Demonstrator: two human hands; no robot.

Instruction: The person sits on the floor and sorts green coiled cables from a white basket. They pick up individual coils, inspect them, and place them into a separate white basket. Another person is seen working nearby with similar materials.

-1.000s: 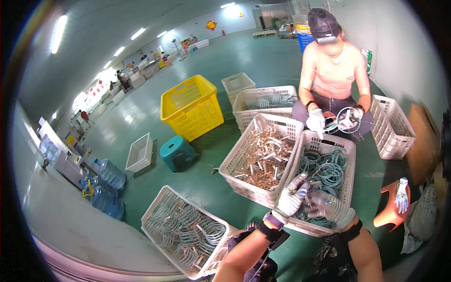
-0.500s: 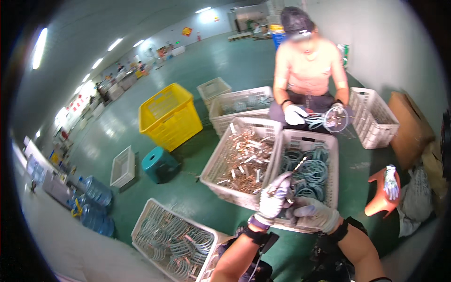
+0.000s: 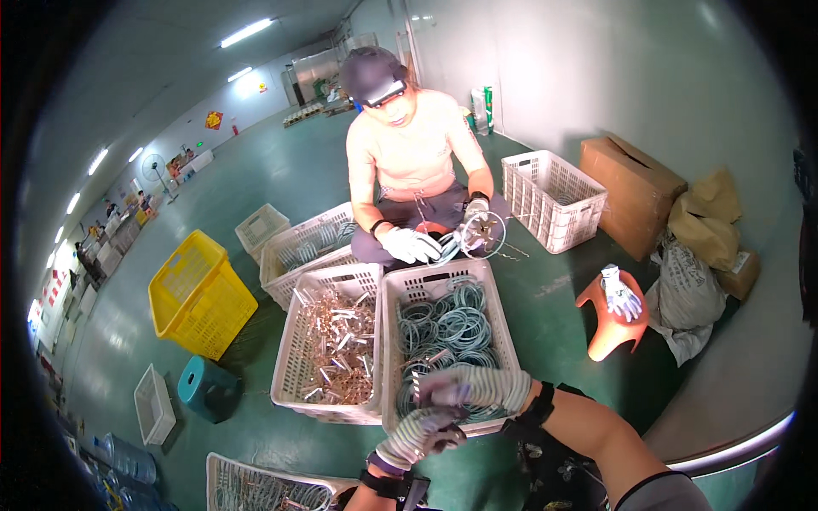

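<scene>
Small metal piece (image 3: pixel 419 393) pinched in right glove (image 3: pixel 477 387), upright, over near rim of coil crate (image 3: pixel 498 341). Left glove (image 3: pixel 422 433) just below, curled, apparently empty, nearer than right to that rim. Grey-green coils (image 3: pixel 447 328) straight ahead of grip, lying flat. Crate of copper fittings (image 3: pixel 336 345) to left. Opposite, co-worker's gloved hands (image 3: pixel 409 244) handling a coil.

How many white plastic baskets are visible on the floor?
7, maybe more hidden: coil basket and metal-parts basket before the gloved hands, one left of the seated person, a smaller one behind it, one near the wall, one by the stool, one bottom-left.
</scene>
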